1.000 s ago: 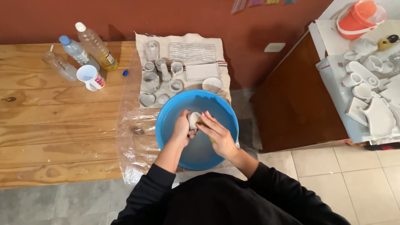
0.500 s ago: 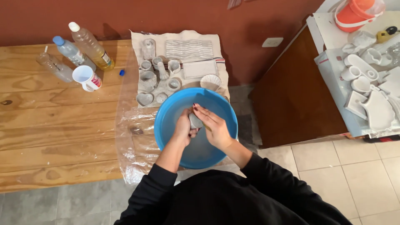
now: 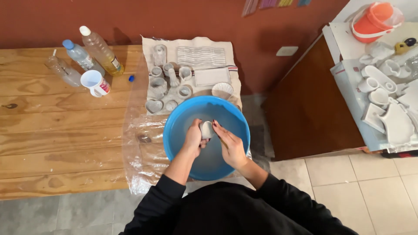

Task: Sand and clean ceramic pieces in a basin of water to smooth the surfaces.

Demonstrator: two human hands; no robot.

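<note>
Both hands were down inside the blue basin (image 3: 174, 130) at the centre of the frame, and the step in hand looked like washing or smoothing a small pale clay piece (image 3: 206, 129) over the bowl. The left hand (image 3: 193, 138) had its fingers curled shut around that piece, cupping it from the left side and holding it just above the basin floor, near the far wall. The right hand (image 3: 230, 146) came in from the lower right, fingers stretched long and mostly flat, the tips touching the piece's right flank; it was pressing or rubbing, not gripping.

Both forearms ran up from the black sleeves (image 3: 159, 196) at the bottom of the frame, elbows tucked in, wrists angled toward each other so the hands met in the middle of the bowl.

My read: the next move called for a steady hold by the left hand while the right worked round the surface, gently, since a piece this small would chip or slip easily.

Above the basin, on a cloth (image 3: 191, 43) in the upper middle, sat a cluster of similar pale pieces (image 3: 167, 89). Plastic bottles (image 3: 100, 50) and a white mug (image 3: 95, 82) stood at the upper left on the wooden table (image 3: 52, 139).
</note>
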